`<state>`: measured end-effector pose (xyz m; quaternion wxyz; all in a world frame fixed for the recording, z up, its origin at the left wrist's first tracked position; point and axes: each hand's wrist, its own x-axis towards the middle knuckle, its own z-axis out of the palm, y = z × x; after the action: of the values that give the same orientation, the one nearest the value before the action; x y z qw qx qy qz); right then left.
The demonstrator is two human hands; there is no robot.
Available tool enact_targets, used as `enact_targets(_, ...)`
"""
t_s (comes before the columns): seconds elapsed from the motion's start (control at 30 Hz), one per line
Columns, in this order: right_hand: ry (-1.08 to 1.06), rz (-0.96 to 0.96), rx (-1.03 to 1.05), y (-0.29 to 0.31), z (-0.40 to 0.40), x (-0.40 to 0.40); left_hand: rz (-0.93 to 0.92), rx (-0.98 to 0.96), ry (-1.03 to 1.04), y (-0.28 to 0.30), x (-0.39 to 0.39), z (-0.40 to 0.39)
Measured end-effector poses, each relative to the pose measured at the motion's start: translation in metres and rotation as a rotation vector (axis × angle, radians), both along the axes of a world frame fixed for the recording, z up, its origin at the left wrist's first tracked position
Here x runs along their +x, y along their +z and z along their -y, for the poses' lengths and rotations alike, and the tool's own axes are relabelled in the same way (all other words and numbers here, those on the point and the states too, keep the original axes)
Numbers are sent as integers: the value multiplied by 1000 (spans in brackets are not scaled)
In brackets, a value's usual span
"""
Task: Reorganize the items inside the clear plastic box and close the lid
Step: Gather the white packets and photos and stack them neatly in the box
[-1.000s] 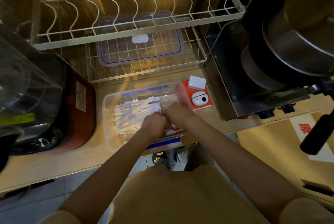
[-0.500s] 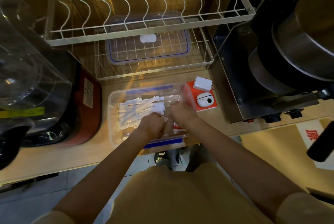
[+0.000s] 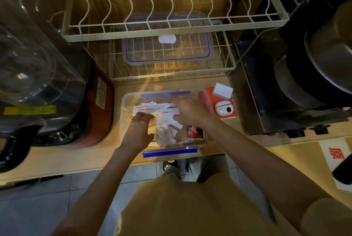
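The clear plastic box (image 3: 125, 102) with blue clips stands open on the wooden counter in front of me. A pile of white paper packets (image 3: 167, 131) lies inside, with a red and white packet (image 3: 196, 132) at the front right corner. My left hand (image 3: 140, 131) is inside the box, its fingers curled onto the left end of the packets. My right hand (image 3: 188, 111), blurred by motion, holds the far packets between fingers and thumb. The box's clear lid (image 3: 167, 52) with a blue rim lies on the lower wire rack behind the box.
A white wire dish rack (image 3: 171, 30) overhangs the lid. An orange box (image 3: 225, 109) with a white charger and a small white case sits right of the box. A red appliance (image 3: 99, 113) stands left, a steel machine (image 3: 285, 102) right.
My hands, clasped together at the front of the box before, have parted. The left moved left and the right moved toward the far side, over the packets. The view has shifted closer.
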<state>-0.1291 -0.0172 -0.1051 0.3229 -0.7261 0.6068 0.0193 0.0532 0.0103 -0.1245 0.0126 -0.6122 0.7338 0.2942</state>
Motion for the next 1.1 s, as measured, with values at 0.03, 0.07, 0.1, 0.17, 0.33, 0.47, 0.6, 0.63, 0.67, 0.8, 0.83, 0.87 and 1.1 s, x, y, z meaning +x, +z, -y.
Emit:
enact_targets(0.03,67,-5,-16,0,2,6,21,-1,-16,-2,3,-2)
enact_targets(0.07,130,-3,-24,-2,3,12,26,-4,-30,-4,5,-3)
enact_targets(0.1,180,-8,-23,-5,4,19,24,0,-35,-6,6,-3)
enact_targets(0.17,238,-44,-14,-17,4,29,50,37,-45,-9,7,0)
enact_targets(0.33,213,-128,59,-37,-6,39,230,62,-163,-16,2,6)
enact_targets(0.47,186,-201,-11,-46,-15,46,346,0,-274,-23,1,11)
enact_targets(0.6,172,-275,-121,-50,-25,55,373,-34,-341,-23,0,17)
enact_targets(0.63,173,-284,-140,-50,-26,56,380,-39,-362,-22,0,18)
enact_targets(0.67,171,-289,-149,-49,-27,57,385,-40,-378,-21,0,19)
enact_targets(0.8,159,-234,-139,-49,-29,59,389,-22,-407,-18,3,23)
enact_targets(0.83,157,-207,-126,-49,-31,60,396,-25,-428,-18,4,24)
enact_targets(0.87,156,-184,-112,-49,-31,60,402,-32,-455,-19,5,26)
enact_targets(1.1,203,-118,-2,-45,-26,53,439,-86,-598,-23,9,24)
